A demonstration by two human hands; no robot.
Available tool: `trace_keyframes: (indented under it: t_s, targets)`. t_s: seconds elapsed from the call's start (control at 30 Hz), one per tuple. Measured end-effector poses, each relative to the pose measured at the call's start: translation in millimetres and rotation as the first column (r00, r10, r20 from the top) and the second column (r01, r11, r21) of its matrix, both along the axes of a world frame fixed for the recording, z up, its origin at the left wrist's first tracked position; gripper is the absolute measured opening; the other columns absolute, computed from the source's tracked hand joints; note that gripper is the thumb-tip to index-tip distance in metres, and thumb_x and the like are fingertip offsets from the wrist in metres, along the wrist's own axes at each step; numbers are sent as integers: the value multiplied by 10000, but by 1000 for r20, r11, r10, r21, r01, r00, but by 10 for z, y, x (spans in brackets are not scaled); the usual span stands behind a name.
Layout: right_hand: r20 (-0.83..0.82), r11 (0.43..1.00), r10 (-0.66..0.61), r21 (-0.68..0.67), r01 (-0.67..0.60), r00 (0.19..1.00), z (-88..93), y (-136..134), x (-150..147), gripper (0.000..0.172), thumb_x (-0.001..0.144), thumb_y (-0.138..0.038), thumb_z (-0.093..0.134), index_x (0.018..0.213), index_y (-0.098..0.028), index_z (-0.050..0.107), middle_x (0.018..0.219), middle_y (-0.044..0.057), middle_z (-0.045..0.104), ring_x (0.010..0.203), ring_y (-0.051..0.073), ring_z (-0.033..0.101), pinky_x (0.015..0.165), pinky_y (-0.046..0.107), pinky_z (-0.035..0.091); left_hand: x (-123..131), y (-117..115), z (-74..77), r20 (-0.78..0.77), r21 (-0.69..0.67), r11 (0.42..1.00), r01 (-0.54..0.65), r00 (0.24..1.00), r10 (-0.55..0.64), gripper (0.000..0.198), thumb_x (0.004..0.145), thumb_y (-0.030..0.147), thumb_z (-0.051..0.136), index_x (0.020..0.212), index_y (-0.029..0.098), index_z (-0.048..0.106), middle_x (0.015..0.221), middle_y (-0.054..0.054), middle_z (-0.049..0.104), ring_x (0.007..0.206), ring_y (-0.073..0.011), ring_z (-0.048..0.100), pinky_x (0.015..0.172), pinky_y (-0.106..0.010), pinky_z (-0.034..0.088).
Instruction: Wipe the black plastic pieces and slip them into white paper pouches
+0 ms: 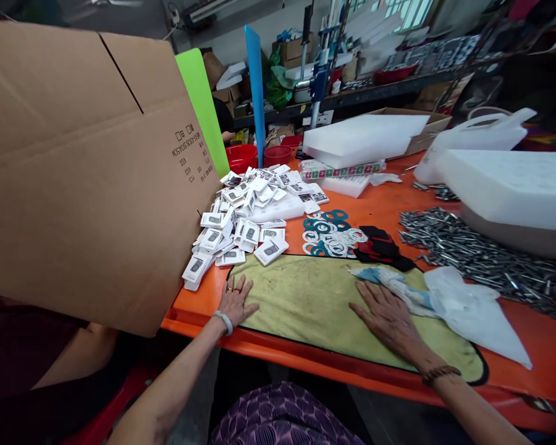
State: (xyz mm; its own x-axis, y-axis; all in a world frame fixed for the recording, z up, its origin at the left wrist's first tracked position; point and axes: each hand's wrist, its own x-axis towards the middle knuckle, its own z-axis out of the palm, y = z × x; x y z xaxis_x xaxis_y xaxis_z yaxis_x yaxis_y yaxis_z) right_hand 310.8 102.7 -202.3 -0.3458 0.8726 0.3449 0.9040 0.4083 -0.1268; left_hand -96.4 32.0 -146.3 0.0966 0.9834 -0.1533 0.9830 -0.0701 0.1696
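My left hand (235,301) lies flat with fingers spread on the left end of a yellow-green cloth mat (301,296) with black edging. On the mat's right half rests my right hand (388,316), palm down and fingers apart, its fingertips close to a crumpled blue-and-white cloth (393,284). Neither hand holds anything. Just beyond my left hand spreads a heap of small white printed boxes (248,232). Past the mat's far edge lie teal and white rings (328,233) and a black-and-red fabric piece (380,246).
A large cardboard box (97,173) stands tilted at left, beside a partly visible person. Many metal rods (477,259) cover the orange table's (352,207) right side. Near them are a white plastic sheet (482,309) and white foam blocks (514,185). Red basins (241,158) sit behind.
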Motion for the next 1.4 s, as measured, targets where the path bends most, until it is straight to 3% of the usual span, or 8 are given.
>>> trace_keyframes:
  t_s: [0.2,0.33,0.47,0.57,0.67,0.83,1.23,1.4]
  targets:
    - [-38,986,-161,-49,159,986,105,135,-64,451,914,-450,353,1057,-124,629,1045,183,661,997,333,596,872,499,464,-150,35,30,33,37,999,32,999,-34,804,748,679,595,1412,258,429,1504,-131,367,1384,-379,277,1110,-559,220]
    - [-335,984,121,-84,-158,934,322,212,-974,323,923,-347,388,1004,-142,624,984,164,674,912,262,629,846,412,508,8,238,2,98,134,991,-3,995,-11,682,839,600,534,1390,209,443,1463,-131,410,1371,-317,307,1123,-504,255]
    - [-492,877,371,-93,-471,788,409,233,-2102,301,937,-268,368,1098,-158,598,1055,130,656,997,233,604,905,398,501,112,293,-84,89,89,995,-35,996,28,753,840,611,499,1443,176,385,1532,-136,319,1424,-380,184,1145,-555,186]
    - [-484,845,421,-98,-525,767,314,287,-2696,338,919,-186,329,1113,-172,606,1060,115,649,1023,235,585,929,423,487,106,247,-115,102,49,998,-50,994,45,798,832,608,475,1481,167,329,1555,-117,291,1436,-436,93,1145,-603,130]
    - [-452,893,373,-62,-445,811,119,404,-3023,379,886,-152,337,1155,-186,602,1095,126,642,1081,279,560,947,490,465,92,220,-133,139,17,997,-77,988,74,872,804,609,476,1517,175,223,1583,-121,202,1449,-423,60,1160,-602,98]
    - [-395,936,330,17,-352,858,-66,544,-3172,426,877,-196,386,1268,-156,551,1282,154,574,1219,322,488,1005,532,426,119,242,-169,148,-9,988,-152,977,152,949,759,670,480,1519,180,193,1599,-95,66,1462,-386,20,1180,-578,36]
    - [-333,941,255,-130,-312,908,38,556,-3115,487,861,-270,485,1332,-168,560,1442,113,479,1370,341,369,1124,532,293,148,268,-339,113,-17,985,-172,979,173,958,741,684,486,1509,189,197,1591,-106,89,1455,-388,-15,1177,-580,18]
    - [-316,937,264,-142,-320,911,103,529,-3102,472,867,-252,488,1324,-159,561,1431,135,489,1368,342,370,1123,534,282,186,261,-254,75,-16,986,-168,983,168,922,764,700,449,1495,178,243,1580,-139,112,1450,-403,30,1167,-593,18]
